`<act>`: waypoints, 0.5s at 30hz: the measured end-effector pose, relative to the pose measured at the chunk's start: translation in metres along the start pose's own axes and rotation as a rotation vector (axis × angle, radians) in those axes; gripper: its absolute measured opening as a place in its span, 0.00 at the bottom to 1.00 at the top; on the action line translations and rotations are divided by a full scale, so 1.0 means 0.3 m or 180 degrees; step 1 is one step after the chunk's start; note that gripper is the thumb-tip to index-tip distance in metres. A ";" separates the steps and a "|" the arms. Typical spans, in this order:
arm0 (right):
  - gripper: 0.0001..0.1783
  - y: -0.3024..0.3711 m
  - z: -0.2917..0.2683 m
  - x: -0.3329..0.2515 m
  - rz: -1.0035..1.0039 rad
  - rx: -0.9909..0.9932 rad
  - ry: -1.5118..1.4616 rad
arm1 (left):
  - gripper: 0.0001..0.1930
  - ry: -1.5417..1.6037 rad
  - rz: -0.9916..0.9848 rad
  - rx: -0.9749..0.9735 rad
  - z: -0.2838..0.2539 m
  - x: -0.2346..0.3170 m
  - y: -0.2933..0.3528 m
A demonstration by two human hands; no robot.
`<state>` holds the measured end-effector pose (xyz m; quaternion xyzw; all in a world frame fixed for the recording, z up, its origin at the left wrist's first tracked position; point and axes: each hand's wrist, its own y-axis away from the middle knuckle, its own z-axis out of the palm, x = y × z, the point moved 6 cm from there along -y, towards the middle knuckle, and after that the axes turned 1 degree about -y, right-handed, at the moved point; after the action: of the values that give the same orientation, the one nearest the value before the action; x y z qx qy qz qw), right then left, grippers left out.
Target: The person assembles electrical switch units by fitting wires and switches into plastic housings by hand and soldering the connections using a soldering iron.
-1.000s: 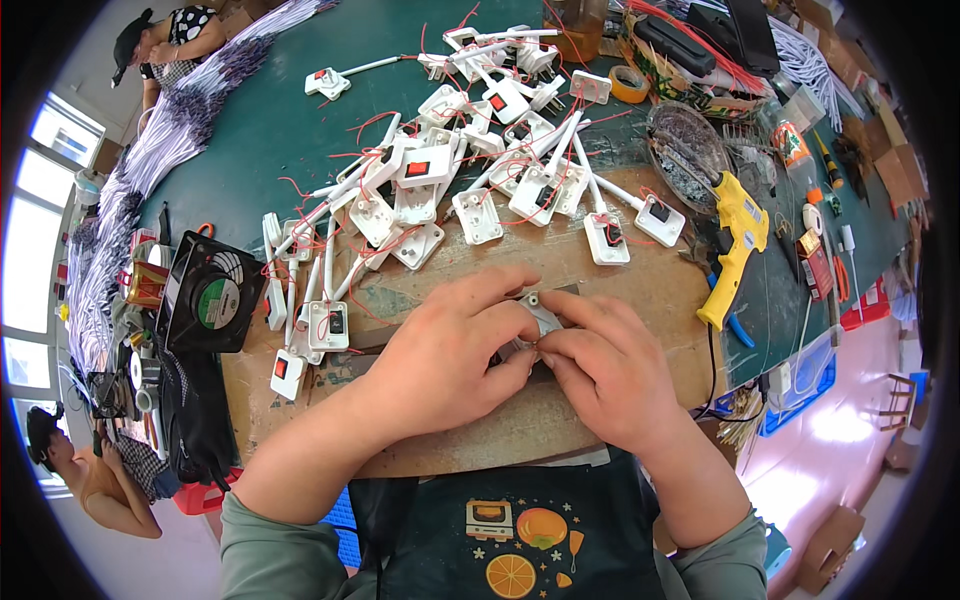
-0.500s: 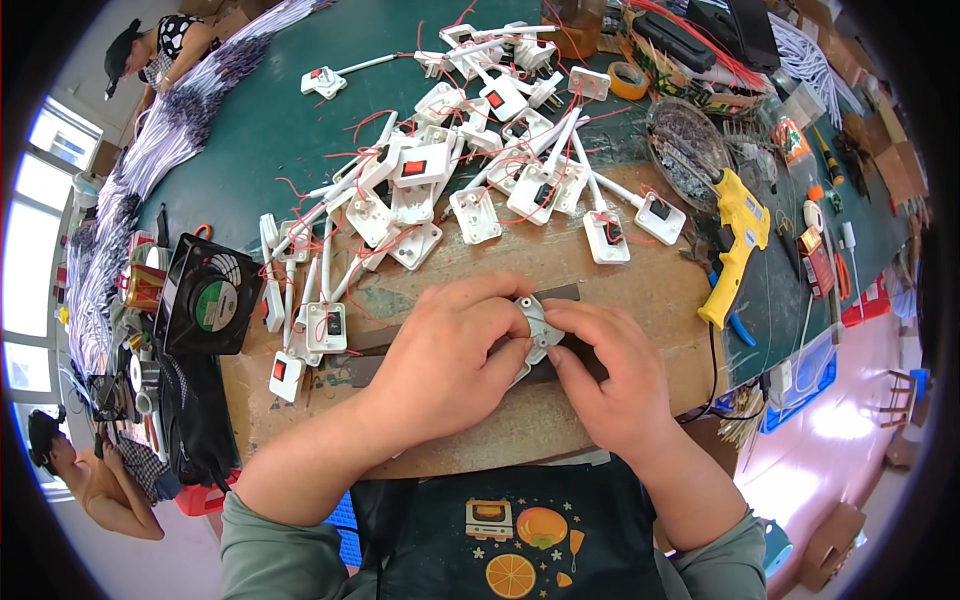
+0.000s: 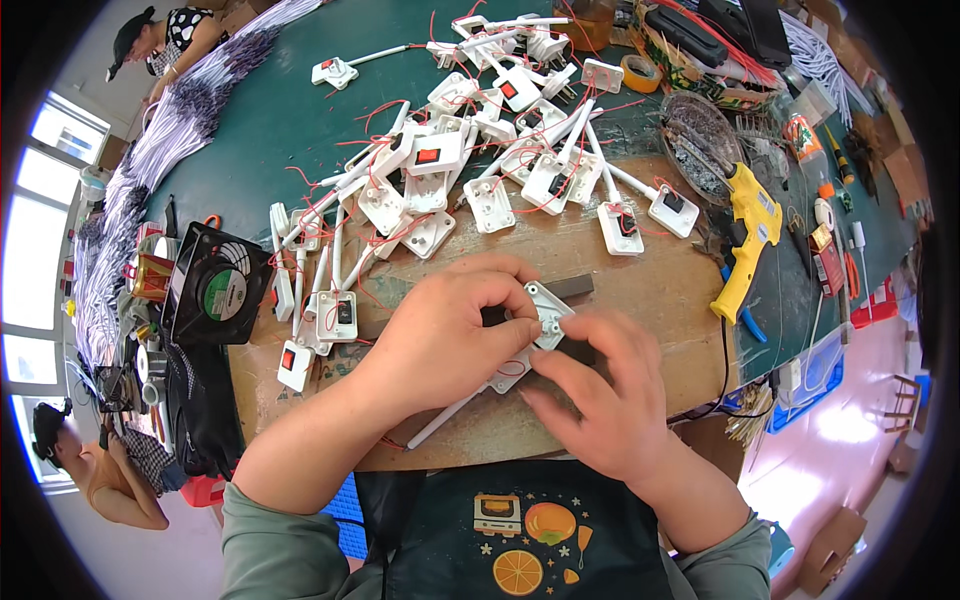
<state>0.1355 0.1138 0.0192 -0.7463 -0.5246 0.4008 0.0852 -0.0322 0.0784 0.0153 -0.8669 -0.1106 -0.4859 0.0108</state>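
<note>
Over the wooden board, my left hand (image 3: pixel 452 338) pinches a white plastic switch housing half (image 3: pixel 549 312) between thumb and fingers, its hollow inner side showing posts and holes. My right hand (image 3: pixel 612 395) is just right of it, fingers spread and slightly blurred; whether a fingertip touches the housing I cannot tell. Beneath the hands lies another white housing piece (image 3: pixel 512 374) with a bit of red wire, partly hidden by my fingers. From it a white cord (image 3: pixel 445 418) runs down to the left.
Beyond my hands is a pile of white switch housings (image 3: pixel 428 157) with cords and red wires. A black fan (image 3: pixel 215 290) stands left, a yellow glue gun (image 3: pixel 752 235) lies right beside a round dish (image 3: pixel 690 150). Bundled white cables (image 3: pixel 165 140) line the far left, where two people work.
My right hand has drawn back from the housing and its fingers have spread. My left hand keeps its pinch. More of the lower piece and its white cord now shows.
</note>
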 end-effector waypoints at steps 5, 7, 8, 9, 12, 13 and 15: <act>0.20 0.020 0.029 -0.030 -0.0122 -0.0262 0.0274 | 0.04 -0.0036 -0.0043 -0.0087 0.004 0.009 -0.004; 0.19 0.018 0.041 -0.032 -0.0082 -0.0358 0.0306 | 0.04 -0.0134 0.0024 -0.0056 0.003 0.009 -0.002; 0.17 0.018 0.043 -0.032 -0.0081 -0.0366 0.0307 | 0.03 -0.0150 0.0091 -0.0038 0.003 0.010 0.000; 0.15 0.017 0.046 -0.031 -0.0079 -0.0373 0.0311 | 0.03 -0.0167 0.0161 -0.0022 0.004 0.009 0.001; 0.14 0.020 0.050 -0.027 -0.0113 -0.0379 0.0310 | 0.03 -0.0231 0.0299 0.0064 0.012 0.005 0.008; 0.14 0.021 0.053 -0.025 -0.0112 -0.0381 0.0312 | 0.03 -0.0228 0.0299 0.0063 0.016 0.006 0.012; 0.13 0.022 0.054 -0.025 -0.0175 -0.0342 0.0350 | 0.03 -0.0255 0.0247 0.0233 0.014 0.005 0.020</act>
<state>0.1279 0.0997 0.0086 -0.7559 -0.5602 0.3280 0.0847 -0.0266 0.0735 0.0147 -0.8883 -0.0949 -0.4457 0.0568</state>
